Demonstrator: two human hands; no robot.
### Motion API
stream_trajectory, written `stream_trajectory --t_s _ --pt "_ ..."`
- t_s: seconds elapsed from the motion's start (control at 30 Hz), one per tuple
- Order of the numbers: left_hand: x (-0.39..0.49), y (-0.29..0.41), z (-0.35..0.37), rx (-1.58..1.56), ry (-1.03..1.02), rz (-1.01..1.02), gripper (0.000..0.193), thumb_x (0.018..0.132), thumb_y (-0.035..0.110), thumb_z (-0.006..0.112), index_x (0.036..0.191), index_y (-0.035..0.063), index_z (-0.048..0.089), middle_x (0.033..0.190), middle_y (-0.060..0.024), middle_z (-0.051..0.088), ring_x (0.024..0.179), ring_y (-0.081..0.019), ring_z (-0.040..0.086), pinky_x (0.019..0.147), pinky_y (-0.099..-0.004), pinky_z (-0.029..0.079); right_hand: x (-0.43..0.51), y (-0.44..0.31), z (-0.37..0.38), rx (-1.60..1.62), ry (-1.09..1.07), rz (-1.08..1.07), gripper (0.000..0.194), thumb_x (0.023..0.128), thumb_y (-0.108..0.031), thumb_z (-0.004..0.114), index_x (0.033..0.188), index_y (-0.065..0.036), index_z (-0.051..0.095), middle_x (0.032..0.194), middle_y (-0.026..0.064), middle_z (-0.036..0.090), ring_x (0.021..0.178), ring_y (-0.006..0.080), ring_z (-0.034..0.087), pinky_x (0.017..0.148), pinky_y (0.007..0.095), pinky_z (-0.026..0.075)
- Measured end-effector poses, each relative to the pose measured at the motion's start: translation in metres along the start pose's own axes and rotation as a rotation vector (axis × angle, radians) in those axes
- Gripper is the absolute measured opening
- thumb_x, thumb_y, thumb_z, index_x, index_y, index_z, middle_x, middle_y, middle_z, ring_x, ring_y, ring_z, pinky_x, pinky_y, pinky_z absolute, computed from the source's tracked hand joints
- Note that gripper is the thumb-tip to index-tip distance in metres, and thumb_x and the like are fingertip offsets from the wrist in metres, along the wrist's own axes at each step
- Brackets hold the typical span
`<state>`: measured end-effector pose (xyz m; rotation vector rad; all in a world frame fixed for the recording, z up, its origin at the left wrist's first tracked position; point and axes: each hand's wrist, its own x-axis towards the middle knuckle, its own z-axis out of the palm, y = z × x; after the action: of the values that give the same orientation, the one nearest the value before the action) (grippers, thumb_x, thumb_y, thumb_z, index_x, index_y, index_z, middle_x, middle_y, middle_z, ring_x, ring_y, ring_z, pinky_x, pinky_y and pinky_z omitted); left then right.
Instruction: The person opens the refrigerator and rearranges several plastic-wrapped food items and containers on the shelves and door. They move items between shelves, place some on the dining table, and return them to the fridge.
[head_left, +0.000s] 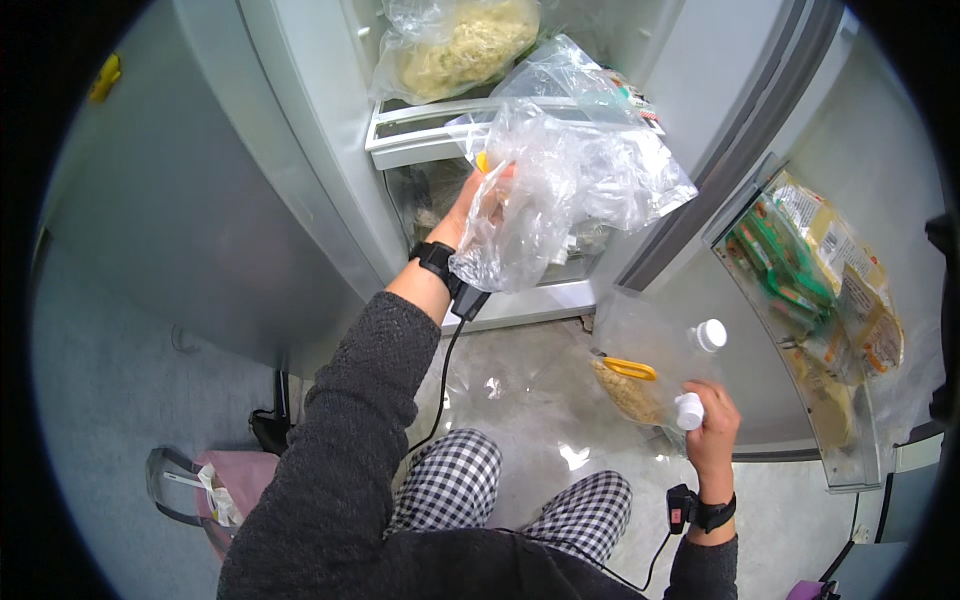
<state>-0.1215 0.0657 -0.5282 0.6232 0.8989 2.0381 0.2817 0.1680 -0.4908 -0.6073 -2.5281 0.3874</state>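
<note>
My left hand (474, 196) reaches to the front of the open refrigerator and grips a crumpled clear plastic bag (525, 202). Its film partly covers my fingers, and a small yellow piece (482, 162) shows by the fingertips. Low on the right, my right hand (712, 420) holds a clear plastic spout pouch with a white cap (689, 412). Against it are a second white cap (709, 335), a yellow-orange handle or clip (630, 368) and tan granular food (628, 394) inside clear plastic. Where one pouch ends and the other begins cannot be made out.
A bag of pale yellow food (469, 49) rests on the refrigerator shelf (420, 154), above a clear drawer. The right door's bin (832, 450) carries several packets (784, 262). The left door (217, 195) stands open. A pink bag (244, 476) is on the floor at left.
</note>
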Motion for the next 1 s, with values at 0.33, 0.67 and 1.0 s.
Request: stream_trajectory --t_s 0.33,0.67,1.0 --pt "0.029 0.001 0.022 -0.027 0.294 -0.125 0.033 0.084 0.012 0.066 0.114 0.0015 0.058 0.096 -0.0075 0.064 0.082 -0.0195 0.064 0.066 -0.0326 0.054 0.027 -0.011 -0.02 -0.021 -0.12 0.0 0.029 0.068 0.008 0.056 0.092 -0.007 0.064 0.091 0.0115 0.065 0.086 0.0323 0.063 0.072 0.0391 0.051" --pt "0.057 0.007 0.025 -0.174 0.396 -0.157 0.029 0.086 0.015 0.064 0.11 -0.0018 0.061 0.093 -0.0103 0.065 0.079 -0.021 0.065 0.07 -0.0321 0.055 0.025 -0.04 -0.069 0.081 -0.23 0.093 0.026 0.069 0.004 0.061 0.093 -0.005 0.064 0.091 0.0124 0.066 0.086 0.0317 0.063 0.073 0.0382 0.052" --pt "-0.011 0.007 0.058 -0.077 0.468 -0.465 0.029 0.08 0.002 0.065 0.109 -0.0013 0.06 0.101 -0.012 0.065 0.089 -0.0225 0.065 0.073 -0.0362 0.056 0.037 -0.09 -0.123 0.119 -0.307 0.07 0.026 0.067 0.001 0.066 0.092 -0.005 0.065 0.092 0.0111 0.067 0.082 0.0299 0.063 0.07 0.0365 0.052"
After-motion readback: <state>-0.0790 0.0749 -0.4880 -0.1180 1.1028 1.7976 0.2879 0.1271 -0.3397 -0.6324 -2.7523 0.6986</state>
